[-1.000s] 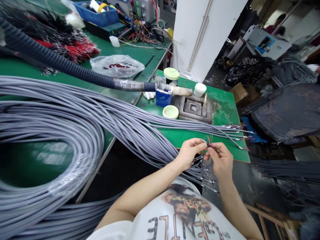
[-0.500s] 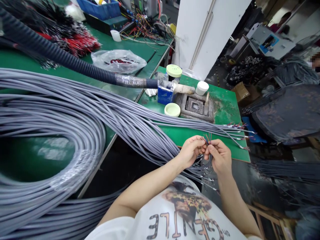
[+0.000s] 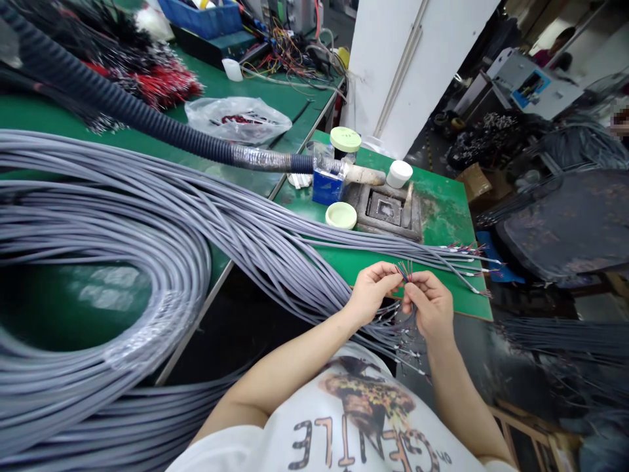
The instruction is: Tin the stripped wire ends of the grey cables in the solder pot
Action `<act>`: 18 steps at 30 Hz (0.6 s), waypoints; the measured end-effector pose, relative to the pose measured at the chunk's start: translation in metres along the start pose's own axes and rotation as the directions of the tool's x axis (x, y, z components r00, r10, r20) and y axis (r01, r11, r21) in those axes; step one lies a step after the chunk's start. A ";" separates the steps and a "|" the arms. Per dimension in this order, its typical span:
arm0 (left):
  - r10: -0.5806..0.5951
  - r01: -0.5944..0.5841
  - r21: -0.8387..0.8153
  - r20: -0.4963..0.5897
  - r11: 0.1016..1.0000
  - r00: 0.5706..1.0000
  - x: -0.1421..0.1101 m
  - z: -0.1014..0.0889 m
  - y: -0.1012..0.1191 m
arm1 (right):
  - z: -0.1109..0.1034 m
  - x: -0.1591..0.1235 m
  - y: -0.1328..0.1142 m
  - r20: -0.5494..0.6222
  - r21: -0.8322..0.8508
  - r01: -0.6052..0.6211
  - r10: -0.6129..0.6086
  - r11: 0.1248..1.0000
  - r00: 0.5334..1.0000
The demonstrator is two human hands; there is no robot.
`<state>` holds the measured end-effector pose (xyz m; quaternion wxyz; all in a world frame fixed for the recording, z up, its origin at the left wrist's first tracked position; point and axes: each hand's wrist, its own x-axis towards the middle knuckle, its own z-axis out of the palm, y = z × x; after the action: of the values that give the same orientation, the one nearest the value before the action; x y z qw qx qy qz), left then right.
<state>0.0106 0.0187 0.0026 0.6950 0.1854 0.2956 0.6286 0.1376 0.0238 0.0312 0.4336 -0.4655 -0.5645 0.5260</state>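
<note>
Thin coloured wires (image 3: 405, 270) fan upward from between my fingertips, at the stripped end of a grey cable. My left hand (image 3: 372, 288) pinches these wires from the left. From the other side, my right hand (image 3: 430, 303) is closed on the same wires, thumb and fingers pressed together. The fingers partly hide the cable below. Close beneath my hands hang several more grey cable ends (image 3: 400, 337). A long bundle of grey cables (image 3: 275, 229) runs across the bench, its stripped ends (image 3: 474, 262) lying just beyond my right hand.
A solder pot (image 3: 388, 210) sits on the green bench (image 3: 442, 196), with a ribbed hose (image 3: 171, 134) reaching to it past a blue box (image 3: 327, 187). Around it stand a pale green lid (image 3: 341, 216), a white jar (image 3: 399, 174) and a lidded jar (image 3: 345, 139). Coiled cables (image 3: 181, 295) fill the left.
Both hands stay on the wires, with only a slight shift of the fingers and the wire tips. The whole view has moved slightly.
</note>
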 end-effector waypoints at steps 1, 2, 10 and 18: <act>-0.019 0.018 -0.024 -0.008 1.000 1.000 0.000 0.001 -0.001 | 0.001 0.001 0.000 -0.012 -0.021 0.016 -0.016 1.000 1.000; -0.039 0.039 -0.047 -0.011 0.998 0.999 -0.001 0.003 -0.002 | 0.002 0.001 0.001 -0.024 -0.050 0.033 -0.034 0.998 0.999; -0.058 0.056 -0.133 -0.007 0.990 0.998 -0.004 0.008 -0.003 | 0.005 0.008 0.000 -0.055 -0.164 0.148 -0.159 0.975 0.986; 0.199 -0.197 0.021 -0.086 0.980 0.976 -0.003 -0.002 0.001 | 0.001 0.030 -0.012 0.108 -0.315 0.236 -0.212 0.919 0.971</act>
<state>0.0090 0.0158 0.0021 0.6142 0.1907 0.3097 0.7003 0.1299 0.0529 0.0435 0.3873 -0.4438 -0.7084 0.3888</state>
